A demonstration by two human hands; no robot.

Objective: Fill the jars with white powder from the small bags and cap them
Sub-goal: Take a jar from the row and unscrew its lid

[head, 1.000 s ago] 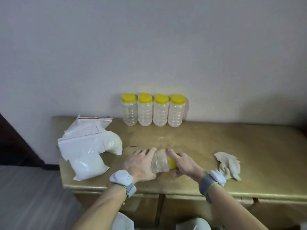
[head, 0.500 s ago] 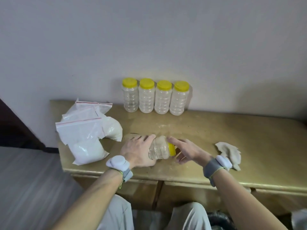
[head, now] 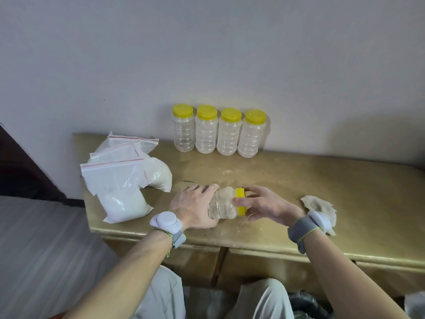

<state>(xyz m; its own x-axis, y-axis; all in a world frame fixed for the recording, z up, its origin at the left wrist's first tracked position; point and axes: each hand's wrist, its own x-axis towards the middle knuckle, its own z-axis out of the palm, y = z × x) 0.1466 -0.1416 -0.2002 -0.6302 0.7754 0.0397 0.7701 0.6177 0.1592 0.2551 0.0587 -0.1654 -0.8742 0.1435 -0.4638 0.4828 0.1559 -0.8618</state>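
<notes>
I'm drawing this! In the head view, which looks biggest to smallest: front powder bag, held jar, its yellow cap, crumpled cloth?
Largest: front powder bag.
Next: held jar and crumpled cloth look about alike; the left hand covers part of the jar.
Smallest: yellow cap.

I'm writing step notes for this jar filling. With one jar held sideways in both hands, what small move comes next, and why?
Probably twist the yellow cap off with the right hand while the left hand steadies the jar: it looks empty and is capped, and the right hand pinches the cap.
</notes>
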